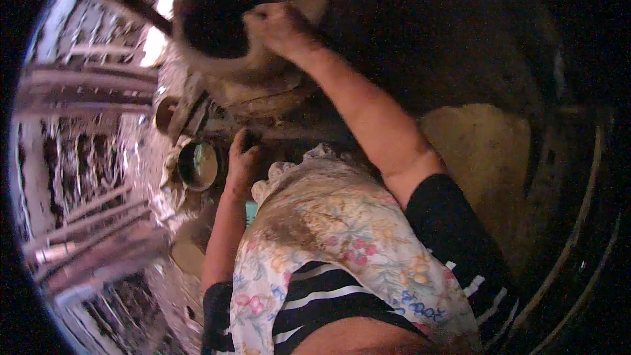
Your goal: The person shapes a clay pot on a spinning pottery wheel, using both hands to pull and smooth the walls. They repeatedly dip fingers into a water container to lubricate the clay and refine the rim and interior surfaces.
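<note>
"Quick, nearest first?"

"One floral apron (368,236), spread over the lap, probably to catch dirt. Past it, two bare hands. Left hand (243,161): low, thumb apart from the finger, nothing seen in it; close to one round container (209,174), its mouth upward, perhaps so whatever is inside stays put and within reach."

"Right hand?"

"Right hand (281,29): arm stretched out, fingers curled in at the big pot's mouth. Can't tell if it grips the rim or something small."

"And the pot?"

"One wide-mouthed pot (227,66), clay-looking, straight ahead, dark opening tipped toward the person, likely for easy access."

"Others?"

"One small bowl (165,115) beyond the container, by the pot's left. Farthest left, several wooden beams (85,89); too blurred to count."
</note>
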